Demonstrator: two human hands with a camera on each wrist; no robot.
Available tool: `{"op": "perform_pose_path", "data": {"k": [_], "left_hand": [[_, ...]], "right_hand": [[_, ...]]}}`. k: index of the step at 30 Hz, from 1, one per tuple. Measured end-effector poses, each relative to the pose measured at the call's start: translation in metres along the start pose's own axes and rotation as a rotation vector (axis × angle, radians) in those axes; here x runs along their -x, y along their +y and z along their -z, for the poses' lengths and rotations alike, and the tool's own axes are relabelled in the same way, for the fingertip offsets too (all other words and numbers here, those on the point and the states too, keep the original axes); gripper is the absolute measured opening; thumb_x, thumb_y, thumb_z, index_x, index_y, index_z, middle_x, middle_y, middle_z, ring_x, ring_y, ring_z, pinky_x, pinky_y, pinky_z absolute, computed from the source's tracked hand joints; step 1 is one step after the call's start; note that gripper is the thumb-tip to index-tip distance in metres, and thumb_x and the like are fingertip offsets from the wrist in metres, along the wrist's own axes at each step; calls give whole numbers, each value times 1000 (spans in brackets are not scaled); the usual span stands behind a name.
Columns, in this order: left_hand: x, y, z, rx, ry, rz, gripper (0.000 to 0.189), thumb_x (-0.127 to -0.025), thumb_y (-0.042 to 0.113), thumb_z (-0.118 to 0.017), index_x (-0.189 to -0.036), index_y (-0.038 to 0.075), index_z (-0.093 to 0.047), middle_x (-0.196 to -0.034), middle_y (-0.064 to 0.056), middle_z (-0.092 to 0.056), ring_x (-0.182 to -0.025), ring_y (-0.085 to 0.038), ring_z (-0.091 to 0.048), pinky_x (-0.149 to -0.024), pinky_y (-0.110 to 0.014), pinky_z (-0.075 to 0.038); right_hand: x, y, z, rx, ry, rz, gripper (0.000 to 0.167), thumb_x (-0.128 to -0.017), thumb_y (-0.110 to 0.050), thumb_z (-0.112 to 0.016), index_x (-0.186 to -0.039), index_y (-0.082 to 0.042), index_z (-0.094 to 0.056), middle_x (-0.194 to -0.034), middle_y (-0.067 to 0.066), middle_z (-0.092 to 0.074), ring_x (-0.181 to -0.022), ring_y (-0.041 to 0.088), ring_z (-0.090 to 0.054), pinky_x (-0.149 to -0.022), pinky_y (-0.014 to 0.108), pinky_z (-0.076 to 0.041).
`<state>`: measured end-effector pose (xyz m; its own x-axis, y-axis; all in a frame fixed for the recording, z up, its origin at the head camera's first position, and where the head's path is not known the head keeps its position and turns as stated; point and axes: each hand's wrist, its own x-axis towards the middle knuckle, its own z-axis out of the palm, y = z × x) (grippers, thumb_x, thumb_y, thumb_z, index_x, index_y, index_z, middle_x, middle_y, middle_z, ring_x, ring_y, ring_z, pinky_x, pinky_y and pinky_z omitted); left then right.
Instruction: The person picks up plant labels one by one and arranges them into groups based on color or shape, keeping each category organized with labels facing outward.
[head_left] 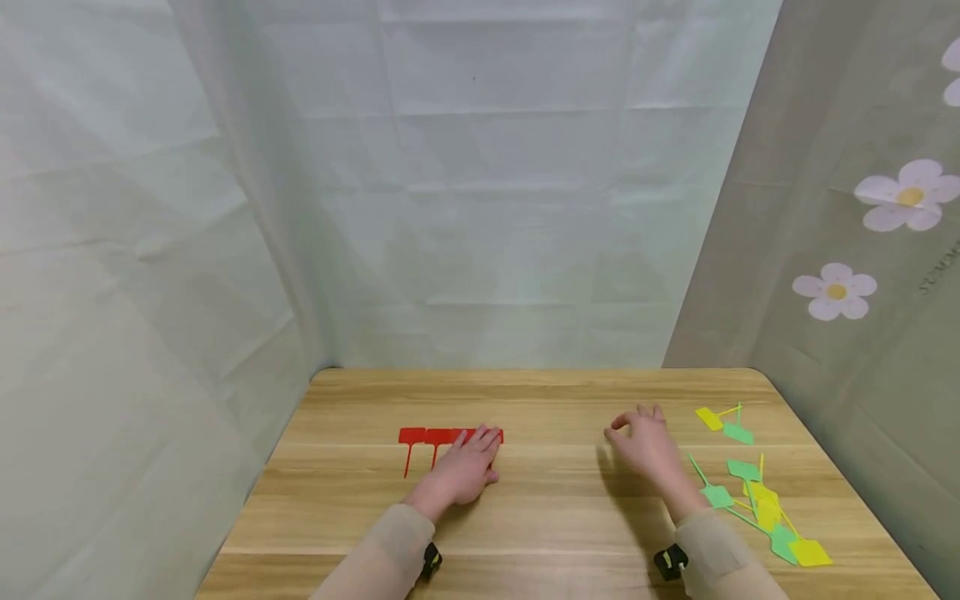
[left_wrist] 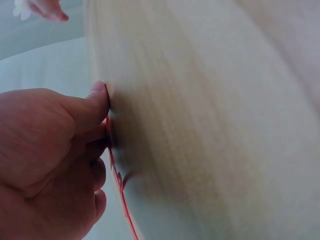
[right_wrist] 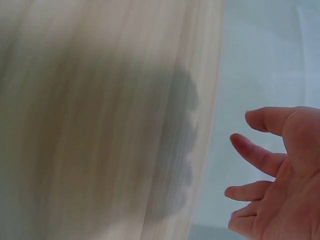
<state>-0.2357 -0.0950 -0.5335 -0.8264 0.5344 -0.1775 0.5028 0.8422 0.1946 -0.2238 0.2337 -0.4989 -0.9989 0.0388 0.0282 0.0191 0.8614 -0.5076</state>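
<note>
Red flag-shaped cable ties (head_left: 412,435) lie side by side in a row on the left of the wooden table, their thin tails pointing toward me. My left hand (head_left: 465,467) rests on the right end of that row with fingers extended, covering part of it. In the left wrist view, its fingers (left_wrist: 99,95) touch the red strips at the tabletop. Above the table, right of centre, my right hand (head_left: 643,446) hovers with loosely bent fingers. The right wrist view shows a gap between its thumb and index finger and nothing held.
To the right lie several loose green flag-shaped cable ties (head_left: 717,497) and yellow ones (head_left: 810,552), some overlapping. A yellow and a green one sit farther back near the right edge. Pale cloth (head_left: 487,208) hangs behind the table (head_left: 547,517) and on both sides.
</note>
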Motion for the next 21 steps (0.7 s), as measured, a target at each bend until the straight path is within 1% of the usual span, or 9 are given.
{"op": "perform_pose_path", "data": {"k": [4,10,11,13,15,17,19,20,21], "left_hand": [[-1,2,0,-12,1,6,68,-108,35,-65,-165,6,-42,-174,-7,-32,-163,-28,-22,-131,-52,-19],[0,5,0,-22,4,16,69,-107,35,-65,-165,6,-41,-174,-7,-32,-163,-28,-22,-131,-52,-20],[0,5,-1,-26,3,17,69,-107,35,-65,-165,6,-41,-174,-7,-32,-163,-29,-22,-131,-52,-20],[1,5,-2,-27,2,23,70,-108,35,-64,-166,6,-40,-175,-7,-31,-163,-29,-21,-131,-52,-20],[1,5,-2,-25,0,27,70,-108,35,-64,-166,6,-38,-175,-7,-30,-163,-29,-20,-131,-52,-19],[0,4,-3,-23,1,30,70,-108,35,-63,-166,6,-38,-175,-7,-29,-163,-29,-20,-131,-53,-19],[0,4,-3,-16,3,30,70,-108,34,-64,-166,5,-38,-175,-8,-30,-163,-29,-20,-130,-53,-20],[-1,4,-3,-16,2,31,70,-108,34,-63,-166,5,-37,-175,-8,-29,-163,-29,-20,-130,-53,-19],[-1,4,-4,-16,1,32,70,-108,34,-63,-167,5,-37,-175,-8,-29,-163,-29,-20,-130,-53,-19]], "right_hand": [[11,29,16,55,-25,3,38,-103,-27,-68,-126,4,-71,-155,50,-32,-148,73,-13,-110,83,-30],[39,76,53,146,-50,-43,52,-101,-31,-70,-132,11,-66,-150,57,-26,-140,80,-11,-100,90,-32],[44,83,58,153,-55,-52,54,-100,-32,-71,-131,12,-65,-149,58,-26,-139,81,-10,-98,90,-33],[52,94,65,168,-56,-71,55,-99,-35,-73,-127,11,-67,-146,57,-31,-138,81,-13,-96,89,-36],[59,100,70,181,-54,-82,52,-97,-37,-76,-119,10,-70,-142,56,-36,-135,79,-18,-93,87,-41],[66,104,72,192,-52,-81,51,-96,-38,-78,-113,9,-71,-134,54,-44,-130,76,-25,-88,83,-46],[71,105,73,209,-55,-81,53,-95,-40,-78,-112,9,-71,-129,53,-47,-128,75,-28,-89,80,-47],[74,106,73,216,-53,-75,55,-95,-41,-79,-112,10,-71,-128,52,-49,-127,75,-28,-91,80,-46],[76,107,72,224,-52,-69,57,-95,-41,-80,-113,12,-70,-128,52,-51,-128,77,-28,-96,81,-42]]}}
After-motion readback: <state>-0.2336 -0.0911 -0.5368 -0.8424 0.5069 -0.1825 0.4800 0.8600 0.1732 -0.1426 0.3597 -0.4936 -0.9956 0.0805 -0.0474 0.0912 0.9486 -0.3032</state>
